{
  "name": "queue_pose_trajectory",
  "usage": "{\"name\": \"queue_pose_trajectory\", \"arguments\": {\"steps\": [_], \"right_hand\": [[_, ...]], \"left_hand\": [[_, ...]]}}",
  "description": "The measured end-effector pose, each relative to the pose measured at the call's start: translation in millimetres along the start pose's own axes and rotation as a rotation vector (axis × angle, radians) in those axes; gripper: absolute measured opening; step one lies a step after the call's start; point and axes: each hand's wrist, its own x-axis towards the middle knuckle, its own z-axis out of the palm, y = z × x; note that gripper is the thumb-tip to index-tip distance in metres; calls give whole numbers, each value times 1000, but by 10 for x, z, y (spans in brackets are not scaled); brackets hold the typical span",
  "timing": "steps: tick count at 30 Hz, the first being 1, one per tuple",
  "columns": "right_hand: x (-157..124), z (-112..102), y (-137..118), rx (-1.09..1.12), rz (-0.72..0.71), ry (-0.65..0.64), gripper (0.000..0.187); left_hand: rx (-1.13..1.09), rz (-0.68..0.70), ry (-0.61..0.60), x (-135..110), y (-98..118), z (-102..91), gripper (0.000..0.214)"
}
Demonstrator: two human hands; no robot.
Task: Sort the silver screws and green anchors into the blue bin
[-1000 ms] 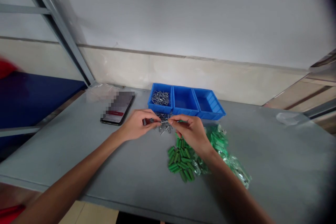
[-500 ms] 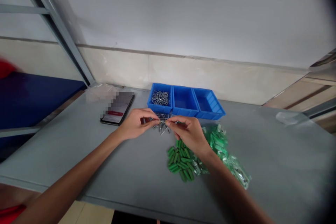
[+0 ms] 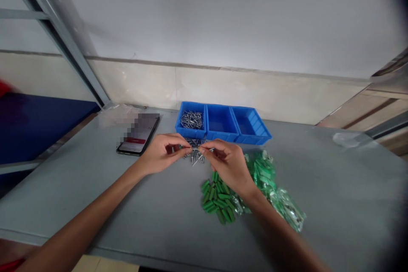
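Worktop: grey worktop [image 3: 334,187] reaching from the near edge to a pale wall [image 3: 223,17], with a slanted grey metal frame [image 3: 63,38] at far left.
Forearms: both come in from the near edge and converge toward the middle.
Green plugs: a loose heap of green plugs [image 3: 216,199] lies on the worktop just near of the right hand, partly under its wrist.
Bagged plugs: clear packets of green plugs [image 3: 277,191] spread to the right of the heap, touching it.
Left hand: left hand [image 3: 159,159] is held just above the worktop at centre, its grip closed to a thumb-and-forefinger pinch on one end of a thin screw [image 3: 195,148].
Right hand: right hand [image 3: 231,168] faces it, fingertips almost meeting the left's, its grip pinched tight on the other end of the same screw; the other fingers are curled.
Screw: held between the two hands, over the loose screws.
Loose screws: a small scatter of loose screws [image 3: 195,159] lies under the fingertips, just near of the bin.
Phone: a phone [image 3: 138,139] lies flat to the left of the left hand, apart from it.
Bin: a blue bin [image 3: 219,138] with three compartments sits far of the hands; its left compartment holds binned screws [image 3: 190,119].
Plastic: a clear wrapper [image 3: 346,138] lies at far right, well apart.
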Motion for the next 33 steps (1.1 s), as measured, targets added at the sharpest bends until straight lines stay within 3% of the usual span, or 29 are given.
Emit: {"name": "queue_pose_trajectory", "arguments": {"steps": [10,16,22,28,33], "right_hand": [[-65,22,-94,-146,-177,20,12],[-65,-49,-141,-150,-323,-54,13],[-39,-64,-96,-157,-246,-8,14],[-18,-47,-48,-178,-162,-97,20],[-64,-17,-93,-191,-216,-47,20]], "left_hand": [[-211,-66,22,6,18,13,18],[-408,-104,-108,-1,-18,-22,15],[-405,-94,-178,-24,-39,-22,12],[-318,-97,-149,-28,-66,-19,16],[-336,-93,-100,-19,-26,-34,18]]}}
